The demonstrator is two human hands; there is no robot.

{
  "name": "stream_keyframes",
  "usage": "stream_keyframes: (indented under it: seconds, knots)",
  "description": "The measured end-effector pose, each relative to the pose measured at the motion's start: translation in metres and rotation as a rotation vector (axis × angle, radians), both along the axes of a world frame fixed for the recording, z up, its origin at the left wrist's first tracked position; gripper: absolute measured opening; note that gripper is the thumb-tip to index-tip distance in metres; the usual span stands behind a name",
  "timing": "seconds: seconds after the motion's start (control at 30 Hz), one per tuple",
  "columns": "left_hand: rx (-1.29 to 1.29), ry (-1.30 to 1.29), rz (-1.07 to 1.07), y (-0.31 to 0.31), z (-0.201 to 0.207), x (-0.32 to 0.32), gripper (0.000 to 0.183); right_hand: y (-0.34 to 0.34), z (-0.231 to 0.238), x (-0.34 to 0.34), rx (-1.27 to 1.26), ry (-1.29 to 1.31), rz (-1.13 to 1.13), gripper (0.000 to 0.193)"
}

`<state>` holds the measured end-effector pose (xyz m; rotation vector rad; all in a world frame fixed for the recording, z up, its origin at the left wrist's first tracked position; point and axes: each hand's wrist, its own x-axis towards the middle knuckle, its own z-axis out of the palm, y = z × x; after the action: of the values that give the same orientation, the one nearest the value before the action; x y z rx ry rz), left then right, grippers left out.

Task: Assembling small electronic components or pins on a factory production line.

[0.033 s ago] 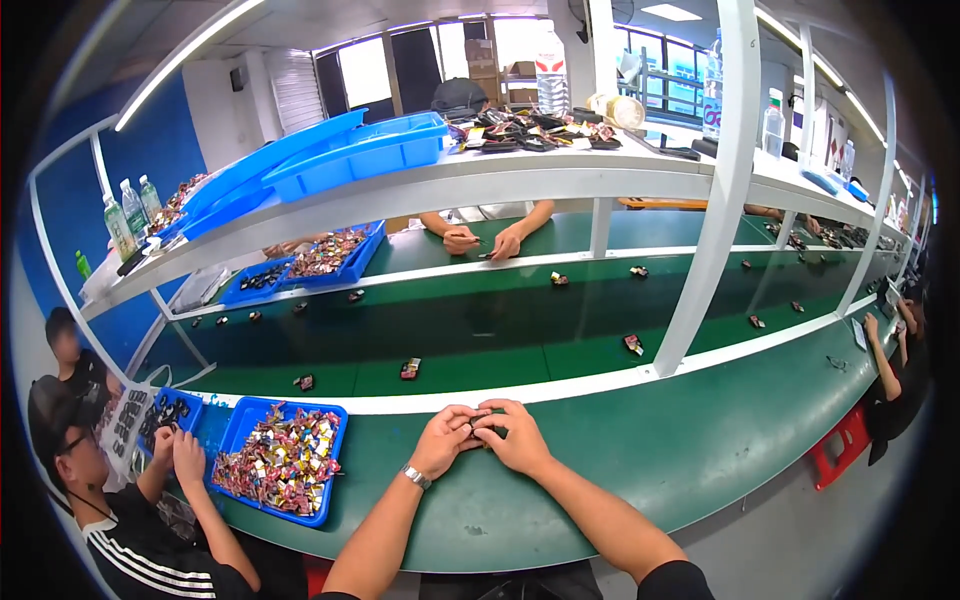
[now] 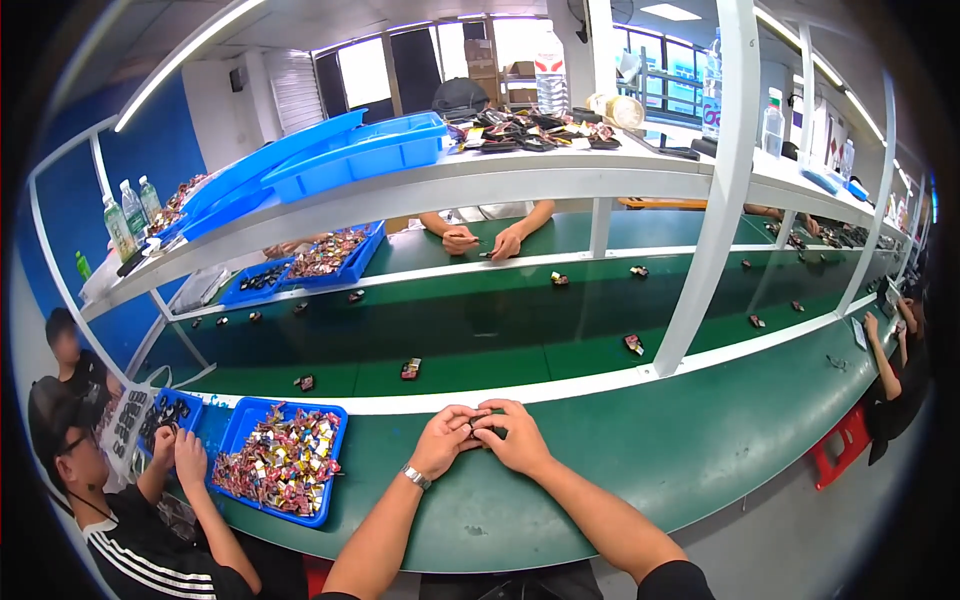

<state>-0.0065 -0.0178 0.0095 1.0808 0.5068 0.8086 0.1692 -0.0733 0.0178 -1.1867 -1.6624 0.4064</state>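
My left hand [image 2: 445, 440] and my right hand [image 2: 515, 440] meet over the green worktop [image 2: 620, 465], their fingertips closed together. Between them they pinch a small dark piece [image 2: 474, 428], mostly covered by the fingers, so its kind cannot be made out. A metal-banded watch sits on my left wrist. To the left of my left hand stands a blue tray [image 2: 337, 440], heaped with small parts [image 2: 282, 458] in red, yellow and white.
Beyond a white rail, small dark assemblies [image 2: 411, 369] lie scattered on a green conveyor belt [image 2: 480, 360]. A white post [image 2: 705, 210] rises at the right. A co-worker [image 2: 120, 530] works at the left beside another blue tray [image 2: 190, 408]. Overhead, a shelf [image 2: 500, 178] holds blue trays and bottles.
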Motion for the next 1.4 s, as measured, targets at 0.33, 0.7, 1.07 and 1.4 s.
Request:
stream_keyframes:
  seconds: [0.33,0.7,1.07,1.4]
  knots:
    - [0.009,-0.052,0.009,0.003,-0.008,-0.003,0.02,-0.004,0.004,-0.007,0.079,-0.006,0.002,0.017]
    - [0.059,-0.109,0.017,0.004,-0.013,-0.005,0.016,-0.009,0.013,-0.005,0.212,-0.079,0.004,0.023]
    - [0.036,-0.122,0.013,0.002,-0.012,-0.004,0.02,-0.005,0.002,-0.007,0.209,-0.003,-0.052,0.017]
    - [0.056,-0.074,0.079,0.003,-0.011,0.0,0.019,0.0,0.001,-0.007,0.143,0.02,0.02,0.021]
